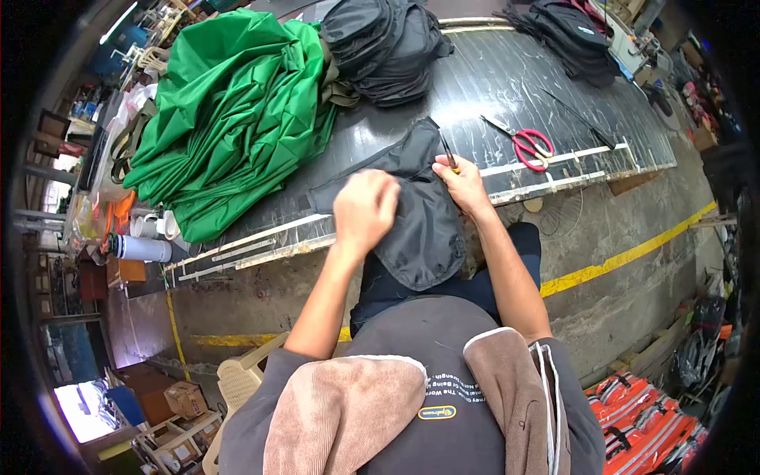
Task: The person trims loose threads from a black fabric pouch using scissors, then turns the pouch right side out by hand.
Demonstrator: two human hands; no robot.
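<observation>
A piece of black fabric (423, 233), sewn like a bag panel, lies over the table edge and hangs down toward my lap. My left hand (364, 210) is over its left part, fingers curled together and slightly blurred; whatever they pinch is hidden. At the fabric's right side, my right hand (465, 188) grips small thread snips (451, 160) with dark blades pointing away from me and a bit of yellow at the handle. Red-handled scissors (532, 149) lie on the table to the right of that hand.
A large heap of green fabric (237, 119) covers the table's left side. Black bags (384, 47) stand at the back, with more black bags (566, 36) at the far right. A thin black tool (582, 120) lies beyond the scissors. A white cylindrical bottle (142, 248) is at the left edge.
</observation>
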